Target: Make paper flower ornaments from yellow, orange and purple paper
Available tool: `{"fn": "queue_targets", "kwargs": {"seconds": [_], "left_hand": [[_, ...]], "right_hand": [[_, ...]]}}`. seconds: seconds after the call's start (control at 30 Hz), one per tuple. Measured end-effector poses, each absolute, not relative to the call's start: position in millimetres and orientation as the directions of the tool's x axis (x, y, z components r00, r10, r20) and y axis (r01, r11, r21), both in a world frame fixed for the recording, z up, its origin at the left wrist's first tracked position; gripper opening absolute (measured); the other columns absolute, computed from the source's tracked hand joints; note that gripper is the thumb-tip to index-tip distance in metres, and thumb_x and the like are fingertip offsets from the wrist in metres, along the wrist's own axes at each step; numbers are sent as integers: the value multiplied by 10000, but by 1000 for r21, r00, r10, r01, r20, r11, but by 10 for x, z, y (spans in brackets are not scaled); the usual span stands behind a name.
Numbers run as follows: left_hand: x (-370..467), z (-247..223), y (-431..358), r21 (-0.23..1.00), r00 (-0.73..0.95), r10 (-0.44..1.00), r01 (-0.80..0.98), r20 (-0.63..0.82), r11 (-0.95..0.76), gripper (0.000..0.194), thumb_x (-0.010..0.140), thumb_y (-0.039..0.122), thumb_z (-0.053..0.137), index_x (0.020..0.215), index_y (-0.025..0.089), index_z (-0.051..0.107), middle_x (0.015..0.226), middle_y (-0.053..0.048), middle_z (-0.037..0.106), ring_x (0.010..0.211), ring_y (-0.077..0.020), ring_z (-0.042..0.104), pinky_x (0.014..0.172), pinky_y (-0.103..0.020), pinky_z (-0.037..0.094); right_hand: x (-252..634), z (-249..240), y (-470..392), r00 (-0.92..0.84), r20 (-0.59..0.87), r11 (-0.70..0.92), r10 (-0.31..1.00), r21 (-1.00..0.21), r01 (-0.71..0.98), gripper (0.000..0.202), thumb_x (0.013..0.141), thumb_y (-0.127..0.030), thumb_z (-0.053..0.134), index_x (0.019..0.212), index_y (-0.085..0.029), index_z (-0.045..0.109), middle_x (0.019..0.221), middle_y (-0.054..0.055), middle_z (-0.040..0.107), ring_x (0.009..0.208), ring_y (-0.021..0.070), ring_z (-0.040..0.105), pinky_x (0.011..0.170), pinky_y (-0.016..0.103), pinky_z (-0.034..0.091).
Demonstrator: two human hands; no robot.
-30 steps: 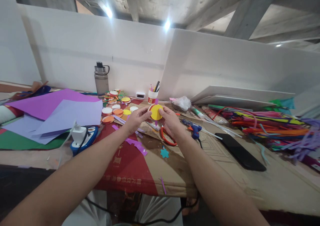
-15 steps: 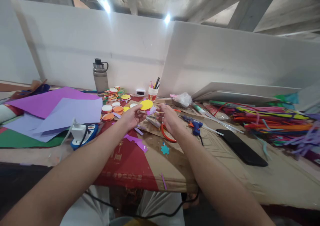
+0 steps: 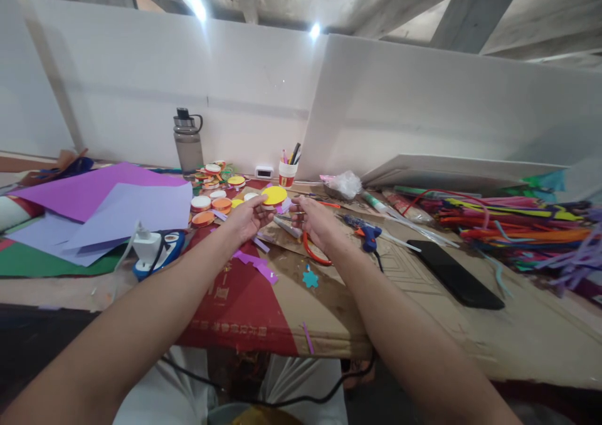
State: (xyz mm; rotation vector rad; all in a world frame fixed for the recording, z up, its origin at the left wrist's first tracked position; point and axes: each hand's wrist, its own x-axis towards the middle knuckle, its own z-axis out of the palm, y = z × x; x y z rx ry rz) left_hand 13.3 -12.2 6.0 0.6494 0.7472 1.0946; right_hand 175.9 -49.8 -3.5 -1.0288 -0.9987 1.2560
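Your left hand (image 3: 253,220) pinches the yellow disc (image 3: 274,195) at its fingertips, now tipped flatter; your right hand (image 3: 311,219) has come off it, contents unclear, leaving the left alone supporting it. A red loop (image 3: 309,252) lies just below your right.

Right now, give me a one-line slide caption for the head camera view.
Left fingers hold a yellow disc above red-and-brown cardboard, with the right fingers close by.

Paper sheets (image 3: 134,215), a glue gun (image 3: 371,237) and colourful strips (image 3: 527,224) mark a craft workshop.
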Motion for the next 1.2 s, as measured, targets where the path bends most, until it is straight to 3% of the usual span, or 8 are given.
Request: {"fn": "queue_targets", "kwargs": {"seconds": [0.1,0.2,0.33,0.57,0.8,0.97,1.1,1.2], "left_hand": [[141,31,-138,831,286,942,-470,-177,299,72,818,167,618,798,104,647,594,-43,661,480,-100,593,512,-210,518],[143,-17,-145,889,323,943,-406,-76,211,127,729,179,716,834,124,671,741,-51,703,554,-93,610,539,-203,498],[148,-81,-134,958,356,929,-287,103,4,285,633,194,798,900,147,710,862,-38,709,677,-85,608,610,-188,456],[150,-72,-125,931,338,870,-187,360,-313,271,644,245,786,889,156,714,884,-31,714,790,-133,611,737,-242,462],[117,-72,-108,952,357,883,-85,304,-293,333,660,329,780,938,155,723,844,-32,708,707,-122,580,638,-221,429],[103,-118,-60,974,401,888,-65,224,-217,394,696,485,737,911,155,727,818,-36,700,658,-117,573,572,-209,408],[86,-123,-9,978,261,953,-177,155,-111,506,772,624,592,860,137,699,813,-74,697,678,-134,615,577,-220,439],[48,-117,37,966,114,979,-218,167,-139,429,782,560,622,827,135,665,805,-71,679,641,-107,596,554,-205,415]], "right_hand": [[1769,-80,-464,20,31,35,999,-974,-225,284,761,-481,655,821,-213,582,794,4,610,610,101,516,579,246,436],[1776,-121,-440,-1,79,78,997,-982,-173,315,739,-499,665,845,-213,588,835,8,633,635,107,531,617,263,438],[1782,-144,-425,-4,160,160,987,-983,-85,290,682,-406,708,860,-199,611,874,7,649,688,113,550,665,270,432],[1796,-132,-422,-6,262,262,965,-965,-23,281,674,-345,698,908,-195,657,867,-2,678,753,128,571,716,266,424],[1786,-129,-448,49,222,221,974,-975,17,278,685,-339,710,909,-192,635,884,16,680,770,136,590,710,274,451],[1779,-148,-442,3,203,201,979,-972,119,226,721,-340,681,887,-197,626,808,-3,662,656,115,557,630,264,441],[1778,-143,-466,-21,165,167,986,-973,159,166,744,-351,670,816,-203,647,696,-20,636,568,103,519,542,243,406],[1769,-155,-486,-32,136,140,990,-961,238,136,744,-330,680,814,-214,671,642,-16,633,527,116,521,495,253,388]]}}
